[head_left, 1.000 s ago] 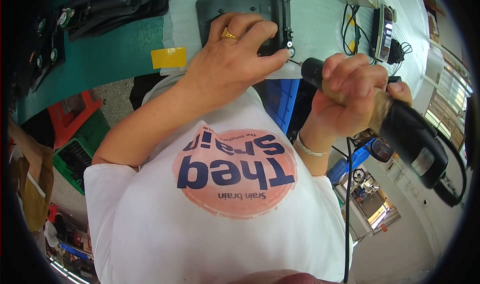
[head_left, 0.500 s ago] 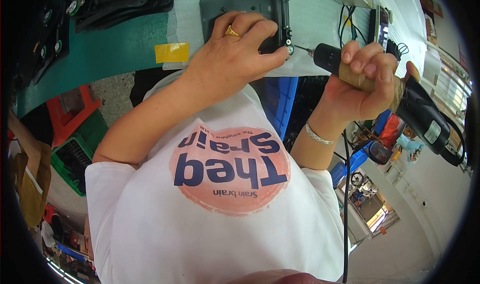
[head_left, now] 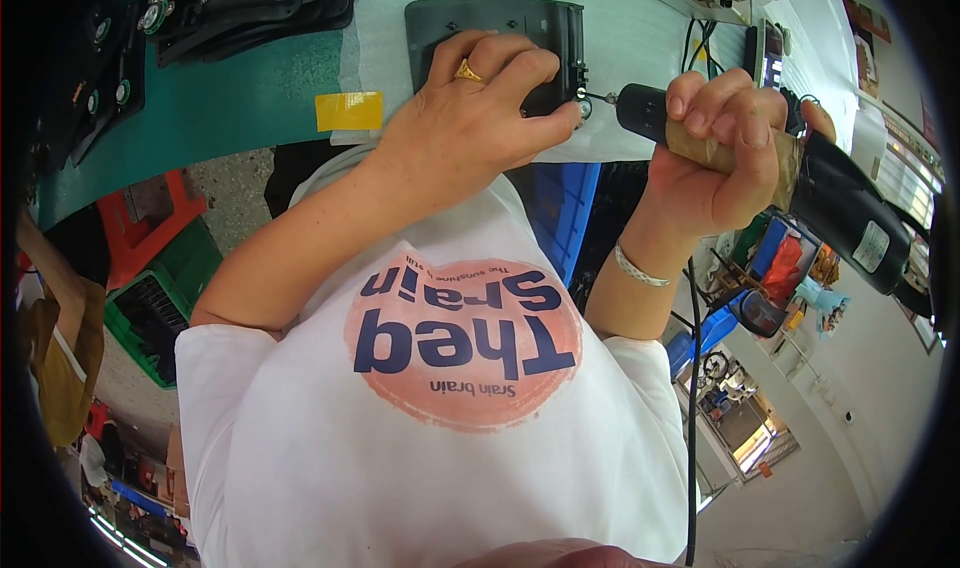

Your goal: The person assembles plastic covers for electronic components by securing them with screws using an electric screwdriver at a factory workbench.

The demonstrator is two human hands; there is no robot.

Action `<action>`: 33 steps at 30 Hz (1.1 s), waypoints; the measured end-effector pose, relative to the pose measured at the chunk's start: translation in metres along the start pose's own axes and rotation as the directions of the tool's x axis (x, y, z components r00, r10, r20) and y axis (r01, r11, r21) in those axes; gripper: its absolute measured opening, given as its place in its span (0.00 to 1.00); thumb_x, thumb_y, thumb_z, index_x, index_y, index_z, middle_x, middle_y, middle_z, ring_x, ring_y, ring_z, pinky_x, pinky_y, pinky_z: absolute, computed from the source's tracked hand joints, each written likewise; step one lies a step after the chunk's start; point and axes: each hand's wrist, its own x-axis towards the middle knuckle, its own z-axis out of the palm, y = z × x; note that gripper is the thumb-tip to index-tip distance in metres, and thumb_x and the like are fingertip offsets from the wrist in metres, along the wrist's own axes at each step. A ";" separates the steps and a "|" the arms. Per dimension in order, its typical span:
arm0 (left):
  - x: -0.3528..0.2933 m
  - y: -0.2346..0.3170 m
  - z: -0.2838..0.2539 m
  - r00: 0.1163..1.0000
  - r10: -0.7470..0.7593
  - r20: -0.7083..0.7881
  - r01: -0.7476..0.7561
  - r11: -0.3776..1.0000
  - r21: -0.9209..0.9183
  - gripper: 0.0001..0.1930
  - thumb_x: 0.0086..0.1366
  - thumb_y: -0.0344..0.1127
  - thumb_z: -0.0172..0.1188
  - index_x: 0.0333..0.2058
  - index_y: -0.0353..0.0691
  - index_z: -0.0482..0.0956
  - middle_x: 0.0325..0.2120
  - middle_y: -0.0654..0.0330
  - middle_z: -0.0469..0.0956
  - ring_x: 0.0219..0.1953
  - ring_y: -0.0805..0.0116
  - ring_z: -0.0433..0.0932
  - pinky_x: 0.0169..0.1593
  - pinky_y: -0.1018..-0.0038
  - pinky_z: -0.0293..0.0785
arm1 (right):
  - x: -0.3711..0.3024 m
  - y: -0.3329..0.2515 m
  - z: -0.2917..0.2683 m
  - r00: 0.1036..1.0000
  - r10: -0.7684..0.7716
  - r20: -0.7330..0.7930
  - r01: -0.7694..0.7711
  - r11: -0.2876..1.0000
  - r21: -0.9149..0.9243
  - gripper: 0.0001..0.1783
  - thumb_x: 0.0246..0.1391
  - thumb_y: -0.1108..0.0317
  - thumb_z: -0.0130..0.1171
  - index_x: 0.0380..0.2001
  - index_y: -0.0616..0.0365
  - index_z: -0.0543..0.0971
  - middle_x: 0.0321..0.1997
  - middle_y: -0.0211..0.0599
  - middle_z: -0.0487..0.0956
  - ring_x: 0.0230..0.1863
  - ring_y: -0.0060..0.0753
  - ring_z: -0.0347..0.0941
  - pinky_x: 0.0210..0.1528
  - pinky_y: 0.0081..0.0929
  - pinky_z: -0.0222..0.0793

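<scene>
A dark grey plastic panel (head_left: 480, 16) lies on the white-covered bench before me. My left hand (head_left: 480, 103) grips its near right part with curled fingers, a ring on one of them. The left thumb reaches a small round silver-and-green part (head_left: 584, 111) at the panel's right edge. In my right hand (head_left: 735, 148) is a black electric screwdriver (head_left: 845, 208), its grip wrapped in brown tape and held almost level. Its bit points left and meets the panel's right edge, just above the round part. Whether a screw sits at the tip is too small to tell.
Stacked dark panels (head_left: 255, 13) with round parts lie at the bench's far left. Yellow tape (head_left: 348, 111) sticks to the bench edge. Black cables (head_left: 703, 43) and equipment stand at the far right. A blue crate (head_left: 562, 213) is below the bench; another person's arm (head_left: 60, 278) shows at left.
The screwdriver has shifted left, bringing its bit up to the panel's edge beside the round part. My left hand keeps its hold on the panel.
</scene>
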 end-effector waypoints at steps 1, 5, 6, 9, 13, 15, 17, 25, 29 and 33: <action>0.001 0.000 0.000 1.000 0.000 -0.001 0.000 1.000 -0.004 0.21 0.45 0.36 0.73 0.42 0.56 0.83 0.45 0.63 0.70 0.53 0.61 0.68 0.56 0.60 0.62 | 0.003 0.000 0.001 1.000 0.000 -0.002 0.000 1.000 -0.001 0.29 0.58 0.78 0.52 0.60 0.53 0.56 0.23 0.35 0.70 0.22 0.32 0.67 0.23 0.36 0.72; 0.001 0.001 0.001 1.000 -0.001 -0.019 0.000 1.000 -0.007 0.21 0.45 0.36 0.72 0.42 0.56 0.83 0.45 0.63 0.70 0.52 0.60 0.68 0.56 0.60 0.62 | 0.017 0.003 0.014 0.972 0.017 0.232 -0.020 1.000 0.011 0.34 0.54 0.79 0.62 0.59 0.54 0.57 0.21 0.36 0.71 0.19 0.31 0.68 0.22 0.32 0.72; 0.001 0.002 0.001 1.000 -0.006 -0.018 0.006 1.000 -0.020 0.21 0.45 0.36 0.72 0.41 0.56 0.83 0.45 0.63 0.71 0.52 0.60 0.69 0.56 0.60 0.63 | 0.018 0.004 0.017 0.960 0.011 0.280 -0.012 1.000 0.000 0.35 0.52 0.79 0.65 0.58 0.55 0.57 0.20 0.37 0.72 0.18 0.30 0.68 0.22 0.30 0.72; 0.002 0.001 0.001 0.999 -0.012 -0.029 0.011 1.000 -0.017 0.20 0.45 0.36 0.71 0.41 0.56 0.83 0.44 0.63 0.71 0.52 0.60 0.69 0.56 0.59 0.63 | 0.014 0.009 0.017 0.985 0.037 0.170 -0.037 0.999 -0.004 0.31 0.51 0.81 0.66 0.53 0.55 0.60 0.19 0.37 0.72 0.17 0.30 0.69 0.22 0.27 0.72; 0.000 0.001 0.003 0.999 -0.005 -0.038 0.004 1.000 -0.015 0.20 0.45 0.35 0.71 0.41 0.56 0.83 0.44 0.63 0.72 0.53 0.60 0.69 0.57 0.59 0.63 | 0.011 0.003 0.011 0.946 0.071 0.316 0.012 0.967 -0.253 0.21 0.60 0.78 0.53 0.52 0.45 0.62 0.24 0.36 0.70 0.21 0.31 0.64 0.23 0.32 0.66; 0.000 0.000 0.002 1.000 -0.005 -0.030 0.005 1.000 -0.013 0.20 0.45 0.35 0.71 0.41 0.55 0.83 0.44 0.63 0.72 0.53 0.60 0.68 0.58 0.59 0.62 | 0.009 0.004 0.010 0.969 0.057 0.240 -0.009 0.981 -0.195 0.20 0.60 0.78 0.53 0.52 0.46 0.63 0.23 0.36 0.70 0.21 0.31 0.65 0.24 0.33 0.67; 0.000 0.000 0.001 1.000 -0.001 -0.027 0.001 1.000 -0.011 0.21 0.45 0.36 0.71 0.41 0.55 0.83 0.44 0.63 0.71 0.53 0.61 0.68 0.58 0.59 0.62 | 0.007 0.008 0.014 0.988 0.026 0.153 -0.007 0.993 -0.121 0.22 0.57 0.78 0.58 0.50 0.50 0.62 0.21 0.36 0.71 0.19 0.31 0.67 0.22 0.32 0.69; -0.002 0.001 0.001 1.000 -0.004 0.006 0.004 1.000 -0.023 0.22 0.44 0.37 0.72 0.43 0.55 0.83 0.45 0.63 0.71 0.54 0.60 0.67 0.59 0.60 0.61 | 0.004 0.005 0.012 0.997 -0.006 0.080 0.014 0.995 -0.098 0.31 0.54 0.78 0.62 0.57 0.59 0.59 0.23 0.37 0.74 0.21 0.31 0.70 0.25 0.31 0.74; -0.002 0.000 -0.001 1.000 0.004 0.014 -0.004 1.000 -0.019 0.22 0.45 0.37 0.72 0.43 0.55 0.83 0.46 0.63 0.71 0.54 0.60 0.67 0.60 0.60 0.59 | 0.006 0.006 0.012 0.997 -0.010 0.080 0.016 0.996 -0.083 0.33 0.54 0.77 0.62 0.58 0.61 0.57 0.24 0.38 0.75 0.21 0.32 0.71 0.26 0.32 0.74; -0.002 -0.001 -0.002 0.999 0.035 0.027 -0.036 0.999 0.022 0.22 0.45 0.37 0.71 0.44 0.56 0.82 0.46 0.65 0.71 0.55 0.62 0.67 0.61 0.58 0.58 | 0.006 0.006 0.013 0.997 -0.017 0.081 0.025 0.995 -0.092 0.32 0.54 0.79 0.61 0.58 0.62 0.57 0.24 0.38 0.74 0.22 0.31 0.71 0.26 0.32 0.75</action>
